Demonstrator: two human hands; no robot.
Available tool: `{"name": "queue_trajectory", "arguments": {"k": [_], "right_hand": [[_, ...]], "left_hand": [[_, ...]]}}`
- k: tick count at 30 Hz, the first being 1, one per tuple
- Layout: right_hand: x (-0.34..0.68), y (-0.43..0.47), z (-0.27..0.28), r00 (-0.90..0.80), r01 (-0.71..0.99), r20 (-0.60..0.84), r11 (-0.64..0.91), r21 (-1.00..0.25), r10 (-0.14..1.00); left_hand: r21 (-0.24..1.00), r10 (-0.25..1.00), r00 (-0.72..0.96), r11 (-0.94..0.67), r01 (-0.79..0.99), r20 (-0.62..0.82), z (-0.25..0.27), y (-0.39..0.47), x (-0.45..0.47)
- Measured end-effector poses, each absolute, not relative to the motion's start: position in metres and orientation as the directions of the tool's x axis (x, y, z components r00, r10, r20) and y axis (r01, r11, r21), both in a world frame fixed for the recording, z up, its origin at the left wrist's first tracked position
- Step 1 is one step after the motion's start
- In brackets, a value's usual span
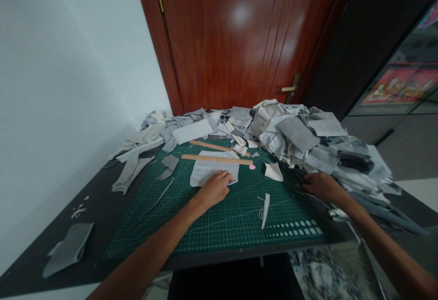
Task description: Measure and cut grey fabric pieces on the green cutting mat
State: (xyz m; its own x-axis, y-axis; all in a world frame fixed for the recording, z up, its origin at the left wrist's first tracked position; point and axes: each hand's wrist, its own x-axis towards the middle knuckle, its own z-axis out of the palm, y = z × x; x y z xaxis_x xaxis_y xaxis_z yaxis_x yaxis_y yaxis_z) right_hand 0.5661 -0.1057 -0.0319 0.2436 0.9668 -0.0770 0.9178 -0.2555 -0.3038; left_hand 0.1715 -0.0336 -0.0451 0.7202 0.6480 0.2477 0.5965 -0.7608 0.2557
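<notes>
On the green cutting mat, a light grey piece of cloth lies flat under a wooden ruler. My left hand rests on the cloth's lower right part, its curled fingers closed at the edge by a slightly raised corner. Over at the mat's right edge, my right hand is closed at a dark object beside the cloth pile; its shape is too dark to make out. A cream cloth scrap lies left of that hand. A small pink piece sits at the ruler's right end.
A big heap of grey and cream cloth lines the back and right. Another ruler lies behind. Cut strips and a grey scrap are on the mat. Folded grey cloth sits front left. A wooden door stands behind.
</notes>
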Motion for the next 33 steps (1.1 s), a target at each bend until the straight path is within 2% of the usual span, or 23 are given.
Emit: {"name": "queue_trajectory", "arguments": {"k": [3,5,7,8,11,15,22,27,30,33], "right_hand": [[0.563,-0.123,-0.013,0.194,0.739,-0.191,-0.272,-0.616,0.962],[0.553,-0.138,-0.001,0.038,0.547,-0.207,-0.194,-0.815,0.978],[0.537,-0.150,0.009,-0.130,0.323,-0.252,-0.199,-0.925,0.959],[0.529,-0.155,0.012,-0.205,0.246,-0.281,-0.228,-0.942,0.937],[0.505,-0.165,0.016,-0.431,0.210,-0.410,-0.352,-0.912,0.804],[0.487,-0.167,0.010,-0.564,0.313,-0.513,-0.407,-0.858,0.647],[0.488,-0.148,-0.003,-0.565,0.317,-0.602,-0.525,-0.789,0.564],[0.490,-0.131,-0.010,-0.614,0.306,-0.642,-0.611,-0.730,0.460],[0.491,-0.124,-0.015,-0.630,0.289,-0.645,-0.640,-0.712,0.433],[0.491,-0.118,-0.017,-0.652,0.280,-0.637,-0.651,-0.706,0.410]], "left_hand": [[0.190,0.694,0.693,-0.720,0.667,0.195,-0.039,-0.039,0.161],[0.116,0.720,0.662,-0.690,0.714,0.210,-0.035,-0.045,0.153],[0.077,0.735,0.633,-0.665,0.743,0.242,-0.032,-0.051,0.146],[0.078,0.742,0.618,-0.654,0.752,0.260,-0.031,-0.054,0.144],[0.138,0.753,0.582,-0.640,0.756,0.308,-0.031,-0.062,0.145],[0.213,0.753,0.588,-0.652,0.728,0.297,-0.040,-0.067,0.155],[0.385,0.757,0.576,-0.654,0.651,0.310,-0.051,-0.060,0.158],[0.503,0.785,0.539,-0.614,0.608,0.305,-0.058,-0.057,0.155],[0.518,0.806,0.507,-0.587,0.622,0.304,-0.060,-0.059,0.156],[0.467,0.807,0.503,-0.589,0.659,0.309,-0.061,-0.060,0.159]]}}
